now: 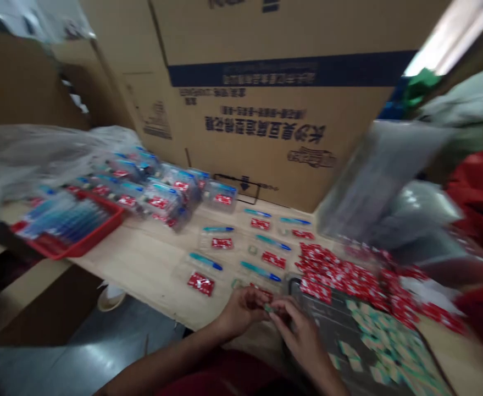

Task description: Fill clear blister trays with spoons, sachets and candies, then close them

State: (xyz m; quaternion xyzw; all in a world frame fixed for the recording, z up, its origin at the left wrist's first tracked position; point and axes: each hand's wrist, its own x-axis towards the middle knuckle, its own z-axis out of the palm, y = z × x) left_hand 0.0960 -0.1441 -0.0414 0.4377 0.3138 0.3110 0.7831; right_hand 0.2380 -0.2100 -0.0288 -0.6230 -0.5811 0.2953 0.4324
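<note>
Basically both hands are closed in tight at the near edge of the pale wood table (pixel 142 269), L hand (pixel 241 312) and R hand (pixel 301 333) pinching a small pale green piece (pixel 268 308) btwn them. Piece looks a touch nearer R hand; too small to read its long axis. Just right of R hand is a dark metal tray (pixel 295 287) w/ loose pale green squares (pixel 373 335) on it, and a blurred heap of red printed packets (pixel 336 269) lies on far side of tray. Far of L hand, clear sleeves (pixel 198 272) are laid out, each w/ a blue-tipped teal stick (pixel 205 261) and a red packet. Further left: red plastic basket (pixel 113 220), bagged packs (pixel 162 198) behind it. Big cardboard cartons (pixel 266 110) stand along far edge.
</note>
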